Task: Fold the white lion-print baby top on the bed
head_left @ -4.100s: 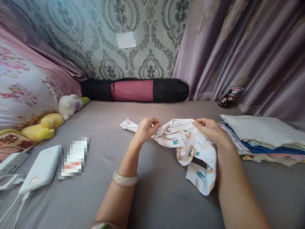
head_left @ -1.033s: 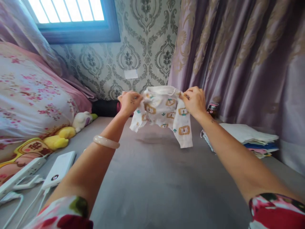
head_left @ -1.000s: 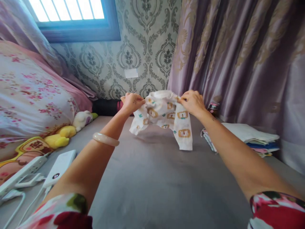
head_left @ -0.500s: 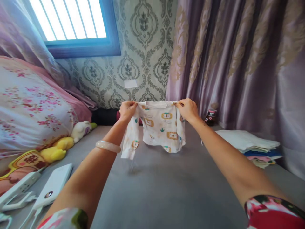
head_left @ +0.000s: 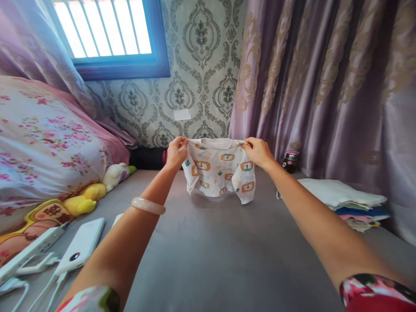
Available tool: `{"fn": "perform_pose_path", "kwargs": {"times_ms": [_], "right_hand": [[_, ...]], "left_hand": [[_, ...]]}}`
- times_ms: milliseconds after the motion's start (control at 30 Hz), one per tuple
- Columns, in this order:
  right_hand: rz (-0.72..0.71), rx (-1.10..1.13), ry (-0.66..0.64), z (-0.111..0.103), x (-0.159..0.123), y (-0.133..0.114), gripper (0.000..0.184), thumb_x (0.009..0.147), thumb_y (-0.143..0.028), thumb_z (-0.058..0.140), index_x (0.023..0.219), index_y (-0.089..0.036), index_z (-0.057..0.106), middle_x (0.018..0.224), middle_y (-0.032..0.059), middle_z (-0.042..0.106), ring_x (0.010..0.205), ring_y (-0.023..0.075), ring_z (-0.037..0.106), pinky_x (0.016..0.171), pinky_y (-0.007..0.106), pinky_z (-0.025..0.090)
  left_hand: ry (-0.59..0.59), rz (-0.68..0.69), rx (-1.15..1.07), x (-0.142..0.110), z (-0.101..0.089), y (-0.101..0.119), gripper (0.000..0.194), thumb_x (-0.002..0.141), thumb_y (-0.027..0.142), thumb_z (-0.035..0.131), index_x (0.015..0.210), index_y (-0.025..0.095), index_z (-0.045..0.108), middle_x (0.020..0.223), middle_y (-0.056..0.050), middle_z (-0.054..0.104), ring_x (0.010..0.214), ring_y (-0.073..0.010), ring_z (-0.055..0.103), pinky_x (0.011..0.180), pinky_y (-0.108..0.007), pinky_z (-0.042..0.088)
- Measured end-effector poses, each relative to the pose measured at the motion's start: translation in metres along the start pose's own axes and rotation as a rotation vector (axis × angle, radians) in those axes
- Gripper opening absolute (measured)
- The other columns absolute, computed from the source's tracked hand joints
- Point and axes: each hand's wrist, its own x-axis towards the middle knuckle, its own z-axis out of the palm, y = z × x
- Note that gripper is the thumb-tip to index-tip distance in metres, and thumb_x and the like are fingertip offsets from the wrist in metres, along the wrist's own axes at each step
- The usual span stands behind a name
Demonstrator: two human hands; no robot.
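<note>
A small white baby shirt with orange and green prints hangs in the air above the grey bed sheet. My left hand pinches its left shoulder. My right hand pinches the right shoulder. Both arms stretch forward, and the shirt is spread between the hands with its sleeves and hem dangling just over the sheet. A pale bangle sits on my left wrist.
A stack of folded clothes lies at the right by the purple curtain. A dark jar stands behind it. Left: floral pillow, yellow and white plush toys, a white power bank and power strip. A black roll lies against the wall.
The shirt was lifted off the sheet and pulled out flat between both hands. Since half a second ago it has dropped a little lower, and its hem and sleeves swing.
</note>
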Motion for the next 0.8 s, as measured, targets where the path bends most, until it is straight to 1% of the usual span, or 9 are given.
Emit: {"fn": "perform_pose_path", "kwargs": {"times_ms": [100, 200, 300, 400, 500, 567, 633, 733, 800], "right_hand": [[0.051, 0.232, -0.189, -0.022, -0.01, -0.008, 0.027, 0.08, -0.041, 0.061, 0.085, -0.016, 0.069, 0.076, 0.0025, 0.067, 0.068, 0.0147, 0.057, 0.062, 0.025, 0.043], [0.085, 0.404, -0.378, -0.055, -0.02, -0.026, 0.036, 0.072, -0.05, 0.07, 0.084, -0.016, 0.07, 0.076, 0.002, 0.067, 0.066, 0.0128, 0.055, 0.061, 0.025, 0.044], [0.107, 0.47, -0.418, -0.084, -0.021, -0.043, 0.038, 0.067, -0.054, 0.075, 0.083, -0.019, 0.071, 0.079, 0.0024, 0.067, 0.066, 0.0132, 0.056, 0.062, 0.027, 0.046], [0.177, 0.486, -0.459, -0.088, -0.015, -0.044, 0.035, 0.066, -0.051, 0.077, 0.083, -0.021, 0.071, 0.079, 0.0032, 0.069, 0.065, 0.0146, 0.057, 0.062, 0.029, 0.048], [0.194, 0.479, -0.555, -0.062, -0.011, -0.024, 0.035, 0.066, -0.047, 0.076, 0.082, -0.016, 0.071, 0.078, 0.0068, 0.07, 0.065, 0.0159, 0.058, 0.062, 0.03, 0.048], [0.183, 0.403, -0.617, -0.031, -0.016, -0.003, 0.034, 0.068, -0.047, 0.073, 0.077, -0.014, 0.071, 0.075, 0.0074, 0.07, 0.063, 0.0166, 0.058, 0.06, 0.03, 0.047], [0.174, 0.237, -0.614, 0.005, -0.026, 0.019, 0.03, 0.071, -0.045, 0.071, 0.074, -0.015, 0.07, 0.071, 0.0041, 0.07, 0.062, 0.0159, 0.058, 0.058, 0.027, 0.045], [0.113, -0.026, -0.485, 0.057, -0.051, 0.046, 0.022, 0.082, -0.035, 0.06, 0.084, -0.016, 0.072, 0.086, 0.0052, 0.073, 0.079, 0.018, 0.064, 0.068, 0.025, 0.045], [0.094, -0.17, -0.473, 0.083, -0.069, 0.056, 0.023, 0.088, -0.027, 0.052, 0.098, -0.017, 0.07, 0.1, 0.007, 0.072, 0.094, 0.0184, 0.063, 0.076, 0.024, 0.044]], "left_hand": [[-0.057, -0.008, -0.085, -0.014, -0.024, 0.009, 0.022, 0.081, 0.033, 0.052, 0.087, 0.017, 0.065, 0.059, 0.003, 0.051, 0.052, -0.0113, 0.047, 0.05, -0.022, 0.039], [-0.106, 0.013, -0.098, -0.026, -0.056, 0.031, 0.02, 0.079, 0.032, 0.055, 0.086, 0.016, 0.066, 0.063, 0.001, 0.056, 0.054, -0.0111, 0.05, 0.052, -0.022, 0.042], [-0.119, -0.007, -0.02, -0.029, -0.083, 0.054, 0.021, 0.08, 0.033, 0.057, 0.088, 0.016, 0.068, 0.065, 0.0, 0.059, 0.055, -0.0123, 0.054, 0.054, -0.024, 0.044], [-0.144, -0.052, 0.064, -0.02, -0.091, 0.057, 0.022, 0.08, 0.035, 0.059, 0.09, 0.017, 0.069, 0.062, 0.001, 0.058, 0.054, -0.0136, 0.055, 0.054, -0.025, 0.045], [-0.255, -0.096, 0.144, -0.01, -0.074, 0.026, 0.022, 0.079, 0.035, 0.058, 0.087, 0.018, 0.07, 0.056, 0.002, 0.055, 0.049, -0.0136, 0.052, 0.05, -0.025, 0.042], [-0.38, -0.121, 0.212, -0.011, -0.052, -0.009, 0.019, 0.078, 0.031, 0.056, 0.079, 0.017, 0.069, 0.05, 0.003, 0.05, 0.046, -0.0135, 0.048, 0.047, -0.025, 0.038], [-0.433, -0.116, 0.31, -0.02, -0.025, -0.047, 0.019, 0.078, 0.025, 0.051, 0.072, 0.017, 0.067, 0.051, 0.002, 0.05, 0.049, -0.0144, 0.05, 0.048, -0.025, 0.037], [-0.433, -0.047, 0.528, -0.046, 0.012, -0.096, 0.02, 0.08, 0.017, 0.048, 0.075, 0.016, 0.067, 0.07, -0.004, 0.062, 0.071, -0.0189, 0.059, 0.064, -0.028, 0.043], [-0.393, -0.005, 0.643, -0.064, 0.032, -0.119, 0.024, 0.084, 0.016, 0.044, 0.084, 0.016, 0.068, 0.086, -0.01, 0.066, 0.088, -0.0218, 0.06, 0.078, -0.031, 0.044]]}}
